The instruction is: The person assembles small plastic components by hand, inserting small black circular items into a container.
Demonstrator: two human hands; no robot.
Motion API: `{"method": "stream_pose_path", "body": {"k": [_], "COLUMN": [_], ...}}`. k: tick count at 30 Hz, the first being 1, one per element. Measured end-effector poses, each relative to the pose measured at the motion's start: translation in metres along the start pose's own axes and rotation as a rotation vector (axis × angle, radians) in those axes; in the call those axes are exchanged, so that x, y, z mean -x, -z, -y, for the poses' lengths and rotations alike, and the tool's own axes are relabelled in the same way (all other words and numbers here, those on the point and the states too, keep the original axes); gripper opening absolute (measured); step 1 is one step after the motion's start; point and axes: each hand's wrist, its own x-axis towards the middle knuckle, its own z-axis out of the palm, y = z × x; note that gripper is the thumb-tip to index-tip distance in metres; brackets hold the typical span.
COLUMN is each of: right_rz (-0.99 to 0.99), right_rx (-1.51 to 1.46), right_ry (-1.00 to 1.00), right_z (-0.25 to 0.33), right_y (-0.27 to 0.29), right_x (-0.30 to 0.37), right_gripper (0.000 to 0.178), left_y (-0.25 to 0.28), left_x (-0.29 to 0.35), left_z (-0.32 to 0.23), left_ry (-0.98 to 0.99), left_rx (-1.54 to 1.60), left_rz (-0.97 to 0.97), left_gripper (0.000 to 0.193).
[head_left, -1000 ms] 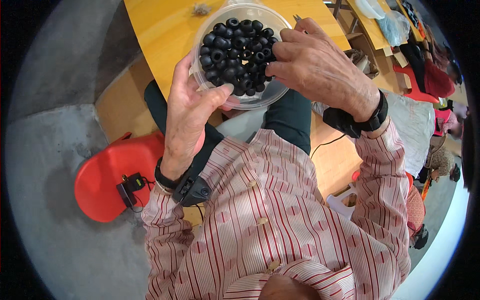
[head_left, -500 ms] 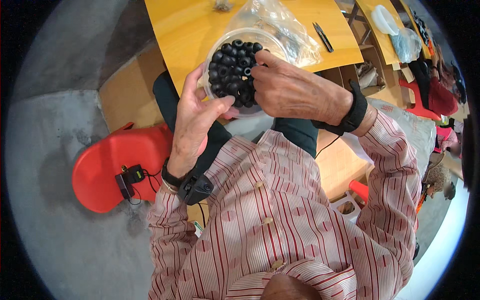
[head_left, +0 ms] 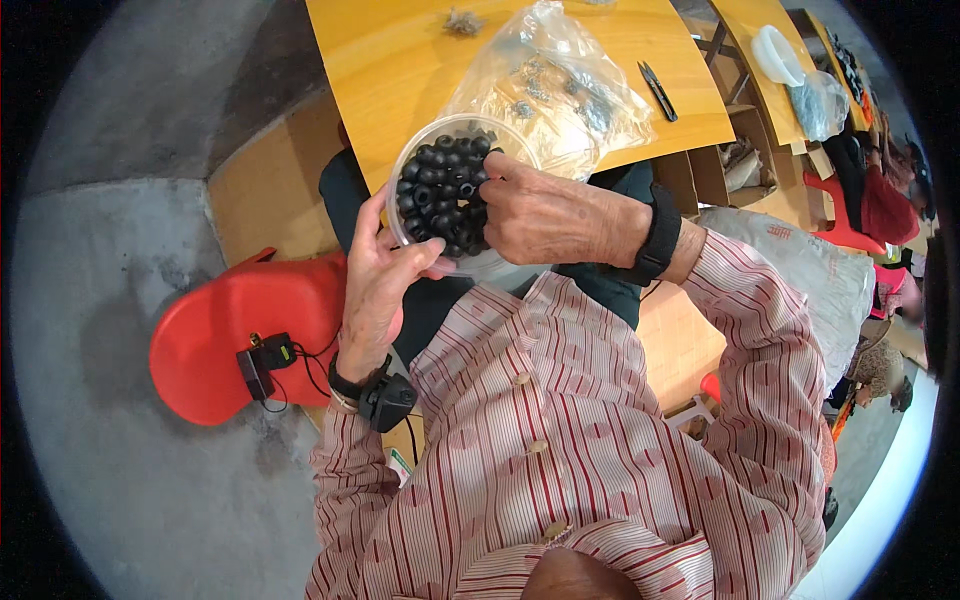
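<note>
My left hand (head_left: 382, 268) grips the near left side of a round clear plastic tub (head_left: 520, 147), its thumb over the rim. Many black round beads with holes (head_left: 440, 190) fill the tub, which is held over my lap at the table's near edge. My right hand (head_left: 545, 215) is at the tub's right side with its fingers curled in over the beads. Its fingertips are partly hidden, so anything pinched in them does not show clearly.
On the yellow table (head_left: 390, 60) lie a clear plastic bag with small metallic pieces (head_left: 560, 85), thread snips (head_left: 657, 90) and a grey tuft (head_left: 463, 22). A red chair (head_left: 200, 340) with a black device stands left. Open cardboard boxes (head_left: 745, 160) and other people are at right.
Both hands and the tub have moved down and slightly left, nearer my body. More of the plastic bag on the table shows. My right hand's fingers stay curled over the beads.
</note>
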Motion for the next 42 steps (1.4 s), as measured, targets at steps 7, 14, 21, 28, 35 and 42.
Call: {"method": "stream_pose_path", "body": {"k": [7,14,21,28,35,42], "right_rz": [-0.064,-0.062,0.047,0.078,0.006,0.007], "right_rx": [-0.207,-0.353,-0.299,-0.449,-0.498,-0.516], "right_ry": [-0.027,-0.022,-0.130,-0.174,-0.154,-0.149], "right_z": [0.004,-0.004,0.002,-0.005,-0.011,-0.006], "right_y": [-0.019,-0.028,-0.027,-0.021,-0.013,-0.017], "right_x": [-0.014,-0.014,-0.012,-0.005,0.001,0.007], "right_gripper": [0.010,0.008,0.006,0.007,0.010,0.013], "left_y": [0.018,0.019,0.024,0.019,0.018,0.020], "left_x": [0.014,0.014,0.010,0.009,0.007,0.003], "left_z": [0.007,0.007,0.008,0.005,0.004,0.007], "left_ry": [0.073,0.095,0.032,0.041,0.027,0.003], "left_rx": [0.004,0.000,-0.106,-0.041,-0.099,-0.072], "left_rz": [-0.061,-0.076,-0.067,-0.073,-0.046,-0.056], "left_gripper": [0.068,0.068,0.067,0.067,0.066,0.066]}}
